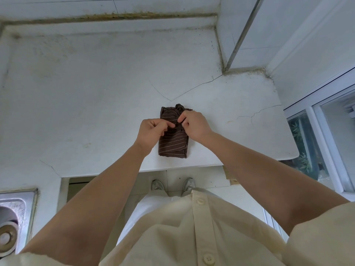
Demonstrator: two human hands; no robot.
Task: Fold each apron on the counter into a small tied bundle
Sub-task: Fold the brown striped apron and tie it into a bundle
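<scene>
Brown striped apron (173,140) on desk (96,112), long axis running away; left hand (152,131), right hand (195,125) both pinch its middle.

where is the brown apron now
Head view: the apron lies folded, central, on the counter near its front edge, pinched by the left hand and right hand.

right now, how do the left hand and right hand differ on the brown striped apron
The left hand sits mostly off the left edge of the apron, over the white counter; the right hand lies over the apron's right side, hiding that edge. The right hand is also slightly farther from the person than the left hand. Both pinch cloth at the folded apron's middle, fingertips nearly meeting.
</scene>
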